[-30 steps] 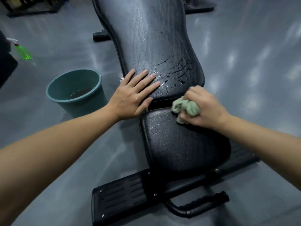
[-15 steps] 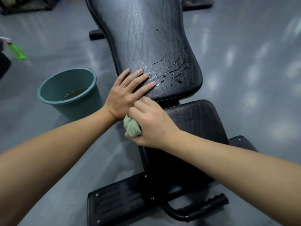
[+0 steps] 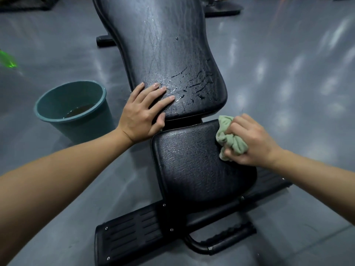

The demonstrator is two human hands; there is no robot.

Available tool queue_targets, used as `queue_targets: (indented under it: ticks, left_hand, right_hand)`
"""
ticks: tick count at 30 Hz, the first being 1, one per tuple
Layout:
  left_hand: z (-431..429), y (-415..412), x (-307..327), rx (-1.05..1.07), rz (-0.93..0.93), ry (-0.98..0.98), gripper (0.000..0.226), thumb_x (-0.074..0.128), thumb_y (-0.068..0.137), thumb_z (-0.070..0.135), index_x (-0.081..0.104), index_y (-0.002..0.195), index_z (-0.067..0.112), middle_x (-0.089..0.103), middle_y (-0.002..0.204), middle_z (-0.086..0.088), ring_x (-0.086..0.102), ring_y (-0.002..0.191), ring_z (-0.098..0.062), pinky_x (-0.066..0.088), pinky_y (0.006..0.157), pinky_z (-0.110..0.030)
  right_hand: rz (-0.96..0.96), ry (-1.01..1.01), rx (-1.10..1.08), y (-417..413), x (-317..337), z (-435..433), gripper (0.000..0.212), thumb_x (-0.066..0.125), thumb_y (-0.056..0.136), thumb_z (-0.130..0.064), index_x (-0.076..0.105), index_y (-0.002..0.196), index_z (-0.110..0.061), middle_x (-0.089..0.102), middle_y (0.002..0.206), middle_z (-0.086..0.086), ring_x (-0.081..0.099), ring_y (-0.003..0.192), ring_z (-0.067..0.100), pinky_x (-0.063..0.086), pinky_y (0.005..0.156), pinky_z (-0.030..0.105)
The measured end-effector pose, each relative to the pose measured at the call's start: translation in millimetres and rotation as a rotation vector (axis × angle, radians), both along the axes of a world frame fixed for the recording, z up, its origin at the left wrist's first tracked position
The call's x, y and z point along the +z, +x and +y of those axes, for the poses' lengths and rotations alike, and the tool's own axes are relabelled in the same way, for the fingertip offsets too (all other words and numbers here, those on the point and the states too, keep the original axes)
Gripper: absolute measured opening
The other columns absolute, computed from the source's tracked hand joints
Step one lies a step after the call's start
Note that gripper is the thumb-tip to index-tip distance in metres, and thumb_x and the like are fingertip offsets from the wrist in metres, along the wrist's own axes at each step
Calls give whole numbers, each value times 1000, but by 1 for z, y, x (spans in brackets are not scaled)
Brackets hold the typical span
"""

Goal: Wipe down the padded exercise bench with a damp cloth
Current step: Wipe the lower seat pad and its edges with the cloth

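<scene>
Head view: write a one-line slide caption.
Bench wipe-down: right hand presses a bunched green cloth to the seat pad while left hand rests flat on the wet back pad.

A smooth grey floor (image 3: 288,96) spreads all round, glossy enough to carry pale, blurred patches of overhead light, most of them beyond the right hand (image 3: 251,143) and to its outer side. Just outside the left hand (image 3: 142,114) stands a teal bucket (image 3: 86,129) holding a little dark water. Farther out that way lies a blurred green bottle (image 3: 8,61). Far ahead of the right hand sits a dark equipment base (image 3: 221,8)
</scene>
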State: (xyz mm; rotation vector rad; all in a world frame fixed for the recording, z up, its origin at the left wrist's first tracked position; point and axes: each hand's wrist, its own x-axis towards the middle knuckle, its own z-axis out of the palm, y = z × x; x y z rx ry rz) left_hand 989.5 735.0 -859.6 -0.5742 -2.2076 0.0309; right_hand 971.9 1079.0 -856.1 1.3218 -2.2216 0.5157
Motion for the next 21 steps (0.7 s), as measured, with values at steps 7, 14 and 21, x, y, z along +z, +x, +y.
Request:
queue_targets:
  ticks: [7, 14, 21]
  left_hand:
    - [-1, 2, 3, 30, -12, -56, 48, 46, 100, 34, 60, 143, 18, 58, 142, -14, 53, 135, -35, 33, 117, -56]
    - [-3, -6, 6, 12, 39, -112, 48, 47, 97, 34, 62, 139, 16, 62, 135, -15, 58, 124, -37, 38, 110, -54]
    - [7, -1, 14, 73, -12, -99, 43, 48, 96, 37, 65, 131, 18, 63, 129, -13, 58, 120, -36, 37, 107, -51]
  right_hand:
    - [-14, -41, -71, 27, 1, -68, 42, 65, 78, -47, 61, 83, -5, 58, 85, 12, 48, 80, 30, 46, 76, 42]
    - [-109, 58, 24, 67, 9, -140, 43, 68, 68, -45, 63, 98, -13, 58, 90, 8, 50, 82, 33, 47, 74, 47]
    - [-32, 101, 43, 23, 12, -50, 43, 69, 79, -48, 66, 94, -8, 60, 92, 8, 51, 80, 29, 44, 75, 36]
